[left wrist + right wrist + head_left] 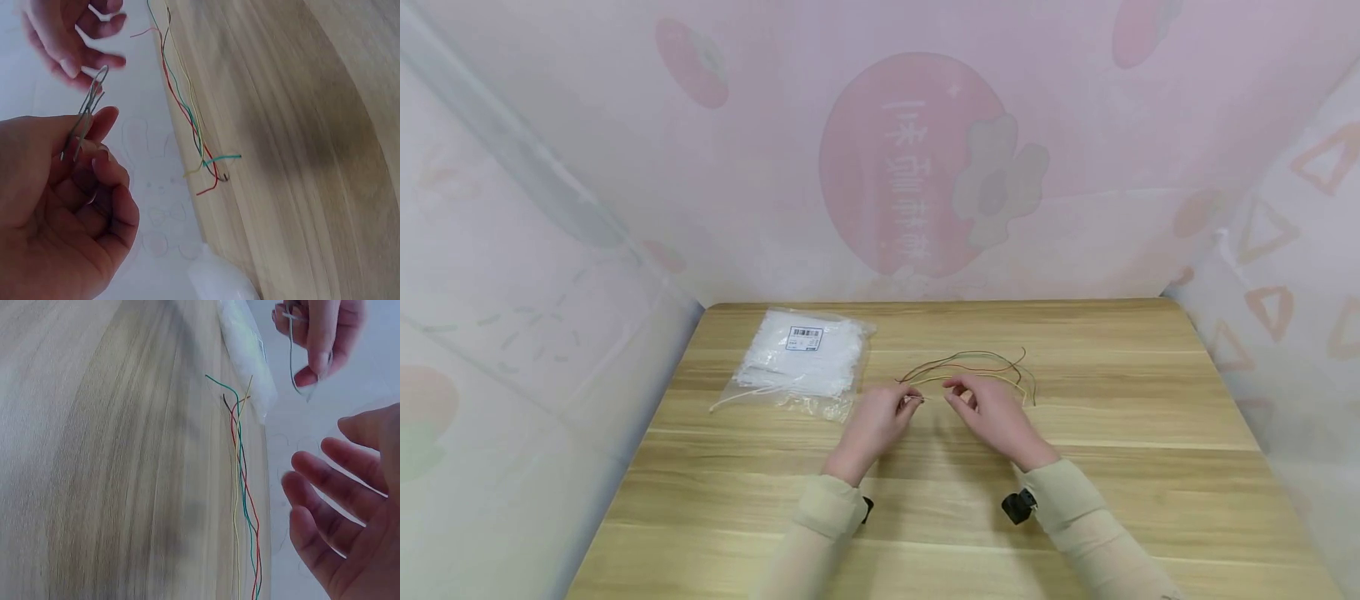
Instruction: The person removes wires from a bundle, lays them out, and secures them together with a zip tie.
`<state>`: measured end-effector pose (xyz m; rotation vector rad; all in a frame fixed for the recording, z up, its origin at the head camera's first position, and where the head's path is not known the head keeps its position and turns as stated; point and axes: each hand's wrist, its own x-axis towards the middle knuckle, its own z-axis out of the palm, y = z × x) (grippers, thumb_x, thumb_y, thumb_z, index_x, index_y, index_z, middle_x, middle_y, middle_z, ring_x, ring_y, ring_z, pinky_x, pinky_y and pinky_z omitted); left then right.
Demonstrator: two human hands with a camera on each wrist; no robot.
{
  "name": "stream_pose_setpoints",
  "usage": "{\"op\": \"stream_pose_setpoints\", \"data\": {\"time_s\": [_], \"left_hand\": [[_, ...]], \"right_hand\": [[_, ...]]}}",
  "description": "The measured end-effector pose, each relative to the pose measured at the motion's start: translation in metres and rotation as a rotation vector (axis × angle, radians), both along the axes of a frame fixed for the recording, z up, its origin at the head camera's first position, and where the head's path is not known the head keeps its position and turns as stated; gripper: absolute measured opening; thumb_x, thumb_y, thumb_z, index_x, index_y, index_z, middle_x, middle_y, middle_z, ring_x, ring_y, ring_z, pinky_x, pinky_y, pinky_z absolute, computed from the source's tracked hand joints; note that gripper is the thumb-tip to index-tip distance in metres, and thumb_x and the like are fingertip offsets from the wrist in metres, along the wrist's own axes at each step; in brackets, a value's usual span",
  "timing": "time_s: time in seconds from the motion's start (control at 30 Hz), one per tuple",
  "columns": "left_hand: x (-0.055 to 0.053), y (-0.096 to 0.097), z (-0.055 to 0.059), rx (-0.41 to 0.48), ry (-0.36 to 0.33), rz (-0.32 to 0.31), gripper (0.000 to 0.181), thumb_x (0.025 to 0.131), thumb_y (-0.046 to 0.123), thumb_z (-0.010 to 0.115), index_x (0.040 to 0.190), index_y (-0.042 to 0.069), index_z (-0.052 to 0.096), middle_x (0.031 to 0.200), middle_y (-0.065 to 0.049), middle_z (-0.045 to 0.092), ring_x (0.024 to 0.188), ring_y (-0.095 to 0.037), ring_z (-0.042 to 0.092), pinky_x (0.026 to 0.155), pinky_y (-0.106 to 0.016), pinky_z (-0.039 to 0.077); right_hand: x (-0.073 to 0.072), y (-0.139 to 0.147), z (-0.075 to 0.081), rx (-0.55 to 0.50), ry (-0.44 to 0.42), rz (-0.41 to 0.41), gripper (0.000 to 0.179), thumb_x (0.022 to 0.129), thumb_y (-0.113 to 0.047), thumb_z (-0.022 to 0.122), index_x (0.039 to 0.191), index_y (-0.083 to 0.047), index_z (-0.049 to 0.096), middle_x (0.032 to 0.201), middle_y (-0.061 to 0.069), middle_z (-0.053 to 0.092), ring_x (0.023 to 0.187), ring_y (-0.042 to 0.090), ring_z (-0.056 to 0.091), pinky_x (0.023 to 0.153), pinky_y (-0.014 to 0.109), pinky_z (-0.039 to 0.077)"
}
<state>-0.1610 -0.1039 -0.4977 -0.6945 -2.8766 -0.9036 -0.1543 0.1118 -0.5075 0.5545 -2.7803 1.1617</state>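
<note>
A thin, pale grey wire (104,70), bent back into a narrow loop, is pinched between the thumb and fingers of my left hand (880,417). Its looped end sticks out toward the right hand. My right hand (992,421) hovers just to the right of it, fingers spread and loosely bent, holding nothing. Beyond both hands, loose red, green, yellow and dark wires lie on the table; the yellow wire (237,506) and the red wire (251,503) run side by side, crossing the green wire (219,382) near their ends.
A clear plastic bag (797,367) of white strips, with a printed label (805,338), lies at the back left of the wooden table (925,542). One white strip pokes out toward the left. Patterned pale walls stand behind the table and at both sides.
</note>
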Motion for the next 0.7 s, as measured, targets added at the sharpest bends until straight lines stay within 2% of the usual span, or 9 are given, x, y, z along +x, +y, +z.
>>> {"op": "stream_pose_setpoints", "data": {"time_s": [0.13,0.27,0.5,0.7], "left_hand": [[0.001,0.007,-0.002,-0.028,0.018,-0.035,0.017,0.103,0.018,0.063,0.106,0.008,0.076,0.096,-0.003,0.074,0.082,-0.013,0.066,0.074,-0.033,0.054],[0.003,0.012,-0.006,-0.047,0.036,-0.05,0.017,0.103,0.018,0.062,0.106,0.008,0.076,0.092,-0.003,0.073,0.078,-0.014,0.064,0.072,-0.035,0.053],[0.007,0.02,-0.008,-0.093,0.041,-0.035,0.019,0.103,0.016,0.061,0.111,0.008,0.076,0.088,-0.002,0.071,0.073,-0.014,0.061,0.068,-0.037,0.052],[0.007,0.022,-0.007,-0.106,0.025,-0.036,0.018,0.104,0.017,0.06,0.096,0.009,0.074,0.075,0.002,0.063,0.066,-0.012,0.056,0.062,-0.033,0.048]], "right_hand": [[0.001,-0.006,0.0,-0.02,0.014,0.059,0.023,0.101,-0.015,0.065,0.123,-0.009,0.07,0.103,-0.003,0.071,0.075,0.007,0.059,0.064,0.029,0.049],[0.002,-0.009,-0.003,-0.03,0.009,0.093,0.022,0.101,-0.013,0.065,0.122,-0.01,0.071,0.103,-0.004,0.071,0.079,0.006,0.06,0.067,0.029,0.051],[0.004,-0.011,-0.002,-0.016,0.014,0.093,0.019,0.099,-0.01,0.067,0.116,-0.015,0.075,0.099,-0.007,0.071,0.074,0.005,0.058,0.065,0.028,0.05],[0.003,-0.011,0.0,-0.005,0.021,0.089,0.011,0.099,-0.011,0.069,0.107,-0.013,0.076,0.094,-0.005,0.072,0.074,0.004,0.059,0.065,0.027,0.051]]}}
